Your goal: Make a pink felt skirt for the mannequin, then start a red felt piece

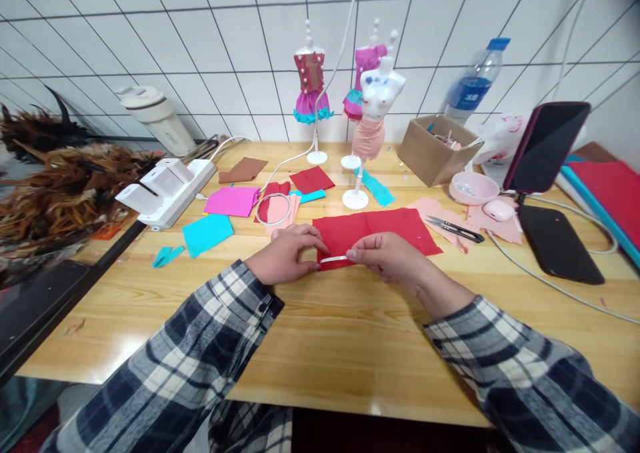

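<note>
A red piece of fabric [380, 226] lies flat on the wooden table in front of me. Along its near left edge runs a narrow white strip [333, 259]. My right hand [385, 254] pinches the strip's right end between thumb and fingertips. At the left end of the fabric rests my left hand [293, 253], thumb and forefinger apart around the strip's left end, fingertips touching the red cloth. Just beyond the fabric stands a small white dress form [383, 86] wearing a pink skirt. Black thread snips [455, 228] lie to the right on pink scraps.
Two dressed mini forms [310, 73] stand at the back. Coloured fabric pieces [207, 234] lie left, near a power strip [180, 193] and cable. On the right are a cardboard box [435, 153], a pink bowl [474, 189], a propped phone [547, 146] and a black phone [560, 243].
</note>
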### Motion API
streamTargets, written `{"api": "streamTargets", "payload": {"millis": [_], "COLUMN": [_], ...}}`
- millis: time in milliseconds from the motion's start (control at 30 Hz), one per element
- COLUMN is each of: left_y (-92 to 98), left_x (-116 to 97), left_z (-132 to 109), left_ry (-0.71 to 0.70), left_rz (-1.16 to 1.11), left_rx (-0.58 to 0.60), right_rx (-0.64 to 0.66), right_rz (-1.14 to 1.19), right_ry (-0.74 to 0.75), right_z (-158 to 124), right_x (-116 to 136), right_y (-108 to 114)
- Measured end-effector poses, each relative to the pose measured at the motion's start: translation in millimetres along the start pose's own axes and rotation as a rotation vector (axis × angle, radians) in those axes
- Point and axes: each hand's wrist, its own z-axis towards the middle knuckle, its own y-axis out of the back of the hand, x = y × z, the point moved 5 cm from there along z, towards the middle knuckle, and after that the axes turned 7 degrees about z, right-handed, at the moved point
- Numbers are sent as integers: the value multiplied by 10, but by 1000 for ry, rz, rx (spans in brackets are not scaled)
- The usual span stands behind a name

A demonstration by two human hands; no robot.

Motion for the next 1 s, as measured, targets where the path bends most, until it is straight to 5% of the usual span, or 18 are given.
{"api": "streamTargets", "payload": {"millis": [133,567,800,867,1000], "left_y": [10,16,21,26,15], "left_x": [-13,-41,-54,-51,-56], "left_z": [-8,-29,-48,-47,-21], "left_ry": [-18,-14,36,36,17], "left_rz": [-10,1,46,35,-13], "left_rx": [1,6,62,67,35], "right_rx": [-1,-248,-274,-196,210], "right_rz": [-2,-698,-757,-666,-419], "right_ry": [6,162,213,171,167], "right_z": [26,54,-19,-25,-158], "right_x": [-30,139,245,215,196], "right_y": [-12,74,61,45,-183]}}
